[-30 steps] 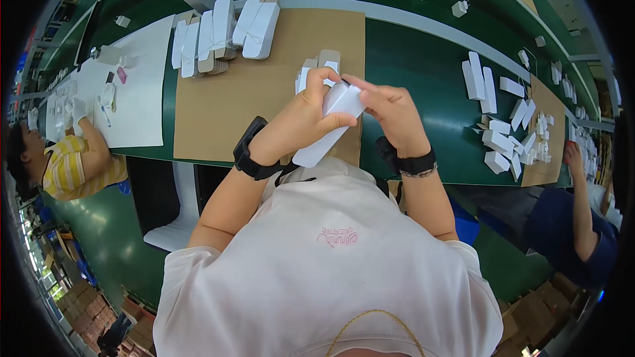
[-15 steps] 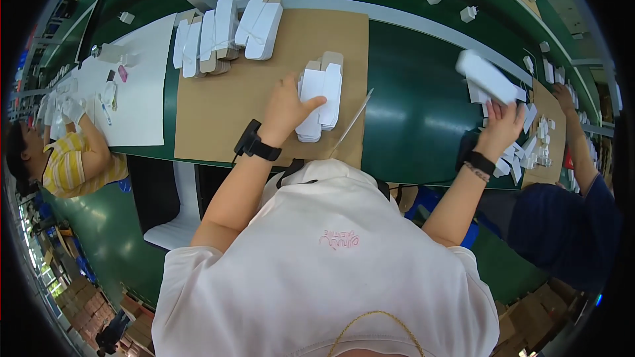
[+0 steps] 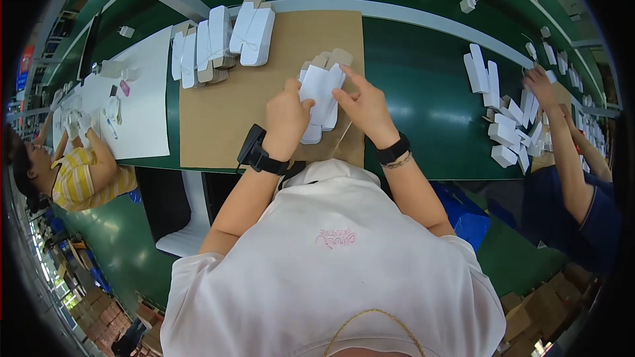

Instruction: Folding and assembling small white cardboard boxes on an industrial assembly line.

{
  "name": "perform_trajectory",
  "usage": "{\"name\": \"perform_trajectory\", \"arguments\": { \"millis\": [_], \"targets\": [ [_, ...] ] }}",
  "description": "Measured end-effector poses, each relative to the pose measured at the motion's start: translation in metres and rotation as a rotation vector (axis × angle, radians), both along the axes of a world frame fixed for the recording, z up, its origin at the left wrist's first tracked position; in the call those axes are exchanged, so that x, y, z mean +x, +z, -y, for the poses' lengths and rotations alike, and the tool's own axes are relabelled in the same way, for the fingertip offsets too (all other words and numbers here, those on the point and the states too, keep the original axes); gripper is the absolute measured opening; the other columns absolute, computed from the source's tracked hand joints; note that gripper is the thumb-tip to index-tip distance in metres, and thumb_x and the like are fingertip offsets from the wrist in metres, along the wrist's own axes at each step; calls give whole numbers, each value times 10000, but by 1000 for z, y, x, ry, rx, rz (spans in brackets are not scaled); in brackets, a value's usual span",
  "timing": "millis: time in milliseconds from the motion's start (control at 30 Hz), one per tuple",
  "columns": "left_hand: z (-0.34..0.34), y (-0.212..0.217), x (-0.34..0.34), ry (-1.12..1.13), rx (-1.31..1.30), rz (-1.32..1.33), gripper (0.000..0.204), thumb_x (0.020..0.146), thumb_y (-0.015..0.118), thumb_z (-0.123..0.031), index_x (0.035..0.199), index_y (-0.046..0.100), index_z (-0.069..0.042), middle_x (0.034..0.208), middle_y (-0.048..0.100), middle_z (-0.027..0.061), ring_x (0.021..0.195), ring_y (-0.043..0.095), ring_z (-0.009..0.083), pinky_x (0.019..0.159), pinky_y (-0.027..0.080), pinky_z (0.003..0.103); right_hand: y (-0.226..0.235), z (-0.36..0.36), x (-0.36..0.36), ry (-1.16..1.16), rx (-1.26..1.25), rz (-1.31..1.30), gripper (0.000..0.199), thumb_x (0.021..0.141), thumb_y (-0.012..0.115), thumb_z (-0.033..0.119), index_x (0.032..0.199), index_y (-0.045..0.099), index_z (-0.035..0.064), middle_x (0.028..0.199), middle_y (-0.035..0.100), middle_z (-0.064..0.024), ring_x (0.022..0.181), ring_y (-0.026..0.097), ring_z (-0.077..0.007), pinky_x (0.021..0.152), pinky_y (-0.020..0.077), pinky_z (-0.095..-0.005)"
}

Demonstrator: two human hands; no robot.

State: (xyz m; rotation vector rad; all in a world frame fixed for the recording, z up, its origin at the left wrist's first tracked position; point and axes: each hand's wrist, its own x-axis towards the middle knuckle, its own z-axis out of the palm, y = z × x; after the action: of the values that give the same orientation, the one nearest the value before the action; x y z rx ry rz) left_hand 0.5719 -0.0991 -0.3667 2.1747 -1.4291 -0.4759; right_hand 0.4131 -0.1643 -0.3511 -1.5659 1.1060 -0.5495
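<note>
A flat white folding carton lies slightly askew on top of a stack of flat cartons in front of me. My left hand is at its left edge, thumb and fingers closed on it. From the right, my right hand reaches to the same carton, index finger stretched to its upper corner and thumb at its side. Its fingers are apart and touch the carton without closing round it. Fingers under the carton are hidden.
Tied bundles of flat cartons lie at the back left of the brown cardboard sheet. Made-up white boxes are heaped at the right on the green table. A co-worker's arm reaches beside them; another person sits left.
My right hand has let go of a made-up white box over the right-hand heap and come back to the carton stack. The top carton has turned slightly. The right co-worker's arm has reached in.
</note>
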Motion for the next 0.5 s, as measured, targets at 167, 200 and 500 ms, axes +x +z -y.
{"name": "perform_trajectory", "arguments": {
  "millis": [167, 200, 500],
  "targets": [
    [2, 8, 6, -56, -161, -57, 257, 646, 766, -128, 753, 559, -21, 629, 586, 87, 564, 570, 206, 531, 460, 295, -5, 4, 0, -42, -160, -31, 480, 819, 629, 197, 1261, 472, 94, 917, 643, -123, 691, 612, -102, 626, 469, -227],
    [1, 15, 3, -13, -4, -486, 224, 659, 757, -95, 716, 552, -24, 631, 579, 51, 562, 553, 145, 530, 452, 261, -3, 2, -1, -40, -159, -32, 480, 819, 629, 197, 1261, 472, 94, 917, 643, -123, 691, 612, -102, 626, 469, -227],
    [-6, -2, -20, -222, -358, -723, 329, 724, 716, -144, 930, 489, -23, 908, 585, 111, 784, 570, 146, 667, 470, 272, 15, 0, -7, 3, -55, 301, 222, 783, 679, 122, 923, 539, 20, 779, 593, -29, 697, 555, -64, 614, 453, -208]
  ]
}}
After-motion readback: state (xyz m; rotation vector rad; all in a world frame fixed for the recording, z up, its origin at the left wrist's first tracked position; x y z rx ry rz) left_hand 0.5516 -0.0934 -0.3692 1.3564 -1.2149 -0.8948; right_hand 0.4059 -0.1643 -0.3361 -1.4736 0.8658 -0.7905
